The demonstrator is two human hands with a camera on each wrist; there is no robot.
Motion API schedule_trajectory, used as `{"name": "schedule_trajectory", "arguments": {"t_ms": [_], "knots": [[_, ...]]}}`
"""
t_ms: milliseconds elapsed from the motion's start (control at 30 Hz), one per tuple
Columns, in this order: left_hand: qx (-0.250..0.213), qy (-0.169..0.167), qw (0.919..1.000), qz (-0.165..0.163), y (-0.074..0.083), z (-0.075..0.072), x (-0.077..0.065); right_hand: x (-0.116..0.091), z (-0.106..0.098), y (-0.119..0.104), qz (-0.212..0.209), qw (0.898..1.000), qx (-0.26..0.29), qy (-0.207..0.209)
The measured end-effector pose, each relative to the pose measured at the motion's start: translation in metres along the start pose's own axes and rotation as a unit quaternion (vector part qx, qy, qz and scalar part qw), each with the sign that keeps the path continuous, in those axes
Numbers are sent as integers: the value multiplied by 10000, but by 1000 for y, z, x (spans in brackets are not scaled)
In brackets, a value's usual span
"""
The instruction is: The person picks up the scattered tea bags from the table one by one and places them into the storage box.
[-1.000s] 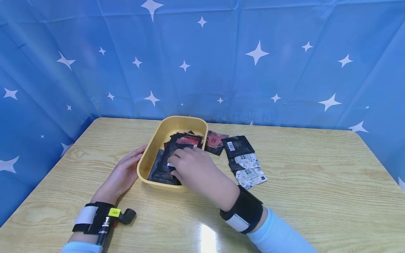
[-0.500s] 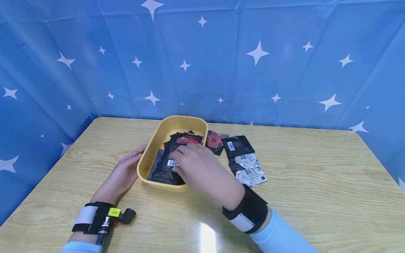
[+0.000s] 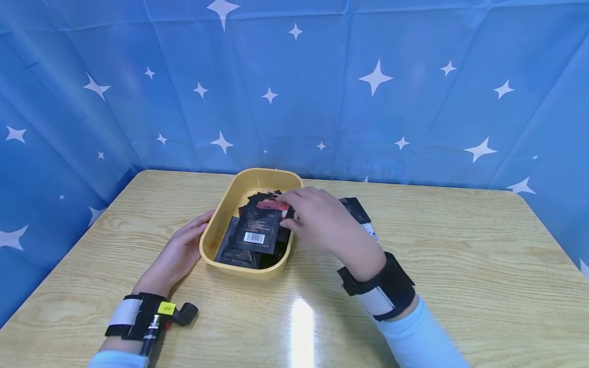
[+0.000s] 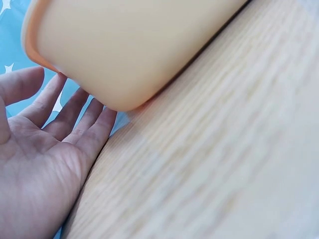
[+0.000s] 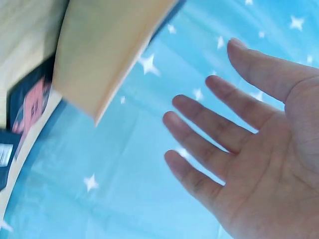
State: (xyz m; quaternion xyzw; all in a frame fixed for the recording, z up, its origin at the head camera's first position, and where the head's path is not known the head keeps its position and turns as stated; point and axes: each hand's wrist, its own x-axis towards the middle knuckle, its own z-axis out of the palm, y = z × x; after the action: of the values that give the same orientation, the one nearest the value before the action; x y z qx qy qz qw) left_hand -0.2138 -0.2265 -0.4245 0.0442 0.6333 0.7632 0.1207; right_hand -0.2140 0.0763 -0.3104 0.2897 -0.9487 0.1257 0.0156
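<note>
A yellow plastic bin [image 3: 216, 225] stands on the table, holding several flat sachets. On top lies a black sachet [image 3: 256, 227] with a white barcode; a red-labelled sachet [image 3: 272, 205] shows behind it. My left hand [image 3: 186, 250] rests against the bin's left side; in the left wrist view its fingers [image 4: 70, 112] touch the outer wall with the thumb apart. Over the bin's right rim hovers my right hand [image 3: 322, 220]. The right wrist view shows that hand's palm bare, fingers [image 5: 194, 144] spread and holding nothing.
Right of the bin, a black sachet [image 3: 356, 208] and a white-patterned one [image 3: 370, 231] lie on the wooden table [image 3: 460, 245], partly hidden by my right hand. A red-and-black sachet [image 5: 34, 109] lies beside the bin in the right wrist view. Behind hangs a blue starred cloth [image 3: 414, 102].
My right hand has let go of the barcode sachet, which now lies flat in the bin, and has moved up and right to the bin's rim. My left hand stays put.
</note>
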Motion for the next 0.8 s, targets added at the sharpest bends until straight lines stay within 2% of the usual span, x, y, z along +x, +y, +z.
{"name": "schedule_trajectory", "arguments": {"t_ms": [233, 367, 633, 800], "knots": [[-75, 30, 10000, -5, 0, 0, 0, -6, -18, 34, 615, 9958, 684, 37], [-103, 30, 9999, 25, 0, 0, 0, -9, -23, 52, 996, 9914, 844, -88], [-32, -31, 9999, 110, -1, -2, 0, -9, -14, 81, 1661, 9762, 1145, -800], [16, -23, 9999, 116, -1, -3, 1, -9, -8, 91, 1834, 9697, 1226, -1050]]}}
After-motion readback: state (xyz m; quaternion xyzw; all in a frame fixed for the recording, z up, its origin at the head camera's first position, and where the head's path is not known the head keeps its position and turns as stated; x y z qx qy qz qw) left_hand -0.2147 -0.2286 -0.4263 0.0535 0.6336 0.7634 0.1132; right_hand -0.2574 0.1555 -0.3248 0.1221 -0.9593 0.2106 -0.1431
